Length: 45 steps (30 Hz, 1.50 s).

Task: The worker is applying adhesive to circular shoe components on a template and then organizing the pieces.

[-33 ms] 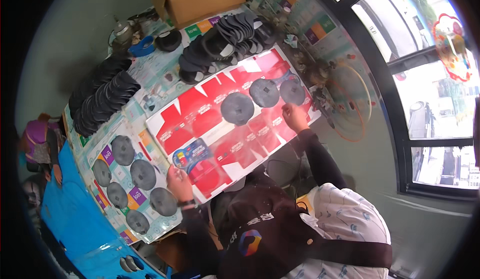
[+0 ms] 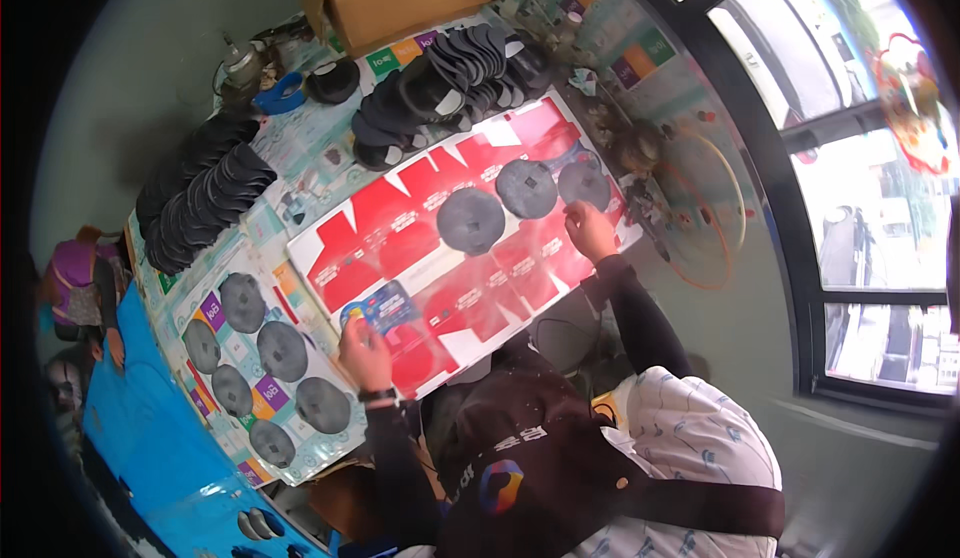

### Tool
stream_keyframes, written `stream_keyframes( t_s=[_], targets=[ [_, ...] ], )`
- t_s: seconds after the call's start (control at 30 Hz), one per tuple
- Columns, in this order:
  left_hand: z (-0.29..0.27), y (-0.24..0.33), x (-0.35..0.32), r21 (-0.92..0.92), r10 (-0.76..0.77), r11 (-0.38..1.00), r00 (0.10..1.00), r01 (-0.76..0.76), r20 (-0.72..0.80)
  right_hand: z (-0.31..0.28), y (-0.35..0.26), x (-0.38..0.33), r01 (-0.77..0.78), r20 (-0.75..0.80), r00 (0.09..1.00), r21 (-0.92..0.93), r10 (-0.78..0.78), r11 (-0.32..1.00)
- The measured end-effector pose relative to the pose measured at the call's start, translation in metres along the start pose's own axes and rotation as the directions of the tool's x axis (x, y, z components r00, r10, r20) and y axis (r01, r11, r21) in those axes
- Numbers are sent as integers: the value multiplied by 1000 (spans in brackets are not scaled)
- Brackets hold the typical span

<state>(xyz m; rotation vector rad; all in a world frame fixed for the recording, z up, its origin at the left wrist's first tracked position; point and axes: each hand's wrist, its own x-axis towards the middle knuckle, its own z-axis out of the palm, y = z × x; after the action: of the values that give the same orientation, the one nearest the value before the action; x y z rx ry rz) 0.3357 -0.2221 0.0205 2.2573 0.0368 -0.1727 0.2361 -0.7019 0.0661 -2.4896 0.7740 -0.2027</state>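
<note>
The bench (image 2: 315,143) shows a printed surface in pale green and white with bright colour blocks. A red-and-white board (image 2: 480,303) lies aslant across its right part. Six grey discs (image 2: 282,350) lie flat at the left. Farther back are the left stack (image 2: 205,198), the right stack (image 2: 440,93), a blue ring (image 2: 281,96) and a box (image 2: 415,3).

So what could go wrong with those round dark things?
The right fingers are close by the rightmost dark disc on the red-and-white sheet, so they might nudge it. If the left hand, at the sheet's left end, tugged, the disc could slide. The heaped black curved pieces behind might topple onto the sheet.
</note>
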Motion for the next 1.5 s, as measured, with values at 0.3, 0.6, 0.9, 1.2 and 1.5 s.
stream_keyframes(
  t_s=[0.3,0.6,0.9,1.2,1.5],
  targets=[
    [191,182,63,329,276,893,951,-307,139,43,-11,141,606,319,764,-57,-561,793],
    [216,171,101,553,208,817,978,-164,-17,52,0,163,803,384,590,-191,-710,564],
    [233,167,90,602,64,797,998,-52,2,67,-7,190,881,472,465,-162,-749,445],
    [238,185,97,601,220,764,970,-235,99,73,-8,193,893,500,437,-143,-748,427],
    [249,190,98,635,263,724,959,-269,107,60,-5,193,862,574,479,-168,-664,477]
  ],
)
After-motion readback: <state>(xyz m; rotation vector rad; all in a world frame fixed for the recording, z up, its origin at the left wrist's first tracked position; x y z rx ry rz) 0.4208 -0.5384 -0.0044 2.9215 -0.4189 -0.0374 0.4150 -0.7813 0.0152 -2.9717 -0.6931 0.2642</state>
